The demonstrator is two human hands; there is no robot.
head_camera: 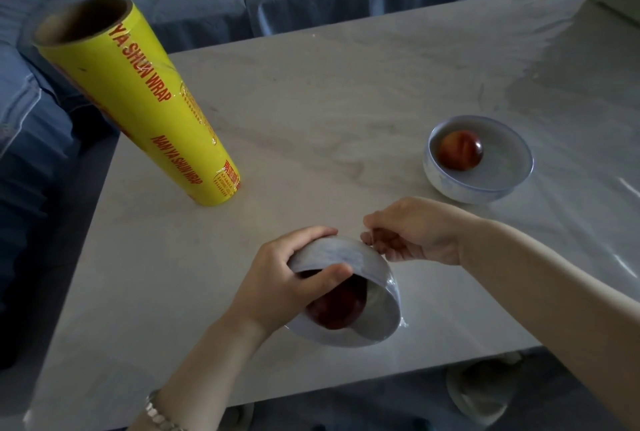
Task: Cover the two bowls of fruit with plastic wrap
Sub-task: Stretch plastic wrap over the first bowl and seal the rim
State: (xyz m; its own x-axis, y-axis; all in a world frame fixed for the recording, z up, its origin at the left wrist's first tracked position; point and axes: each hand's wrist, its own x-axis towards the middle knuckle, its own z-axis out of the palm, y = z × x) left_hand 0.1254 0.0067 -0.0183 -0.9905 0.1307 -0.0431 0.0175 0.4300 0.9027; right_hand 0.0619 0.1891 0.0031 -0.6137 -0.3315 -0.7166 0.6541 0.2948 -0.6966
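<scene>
One yellow roll (138, 101), "YA SHUN WRAP"

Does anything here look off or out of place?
The near bowl is tipped steeply toward the camera, gripped by the left hand, with its red fruit low inside. The right hand pinches plastic wrap behind it. The far bowl sits level.

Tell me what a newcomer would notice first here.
The tall yellow roll of plastic wrap standing at the left of the table grabs the eye. Near the front edge, the left hand tilts a bowl of dark red fruit while the right hand pinches film at its rim.
</scene>
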